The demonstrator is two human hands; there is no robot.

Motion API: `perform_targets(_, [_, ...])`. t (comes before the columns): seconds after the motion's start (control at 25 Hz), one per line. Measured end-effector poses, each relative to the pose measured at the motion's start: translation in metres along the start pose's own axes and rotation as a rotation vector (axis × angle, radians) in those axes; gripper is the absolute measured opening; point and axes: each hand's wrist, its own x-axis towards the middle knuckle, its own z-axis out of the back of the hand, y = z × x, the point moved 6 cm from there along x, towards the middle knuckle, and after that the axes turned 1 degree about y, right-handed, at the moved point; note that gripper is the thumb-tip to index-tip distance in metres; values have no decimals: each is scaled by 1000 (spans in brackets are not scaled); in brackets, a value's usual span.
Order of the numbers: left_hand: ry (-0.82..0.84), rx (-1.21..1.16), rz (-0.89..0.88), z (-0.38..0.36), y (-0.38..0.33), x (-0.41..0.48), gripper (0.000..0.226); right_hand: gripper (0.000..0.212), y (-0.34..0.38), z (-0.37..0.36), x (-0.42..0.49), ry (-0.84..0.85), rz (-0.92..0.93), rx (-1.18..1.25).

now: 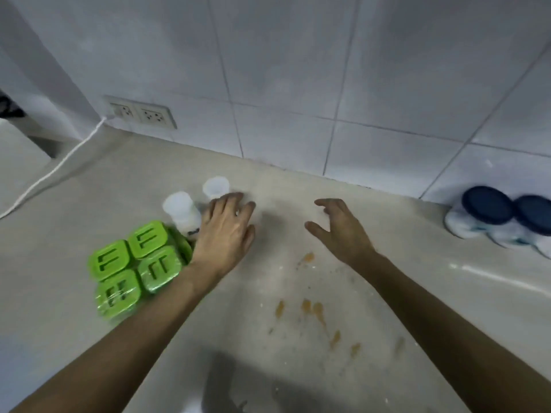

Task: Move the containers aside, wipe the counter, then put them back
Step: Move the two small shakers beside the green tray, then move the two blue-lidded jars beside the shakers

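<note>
A wrapped pack of green-lidded containers (131,260) lies at the left of the beige counter (298,368). Behind it stand two small white jars, one (182,211) beside the pack and one (215,187) further back. My left hand (225,234) lies flat, fingers spread, against the right side of the jars and the green pack, gripping nothing. My right hand (340,228) hovers open over the bare counter to the right, fingers curled and empty. Orange-brown stains (310,308) spot the counter near me. Two blue-lidded tubs (489,214) sit at the far right by the wall.
A tiled wall (298,84) backs the counter, with a double socket (143,114) at the left and a white cable (59,168) trailing across the counter's left end. A raised ridge (492,278) runs along the counter at the right.
</note>
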Motion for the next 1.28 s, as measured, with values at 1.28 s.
perform_targets(1.28, [208, -553, -49, -34, -354, 160, 72, 78, -260, 223, -68, -324, -117, -407])
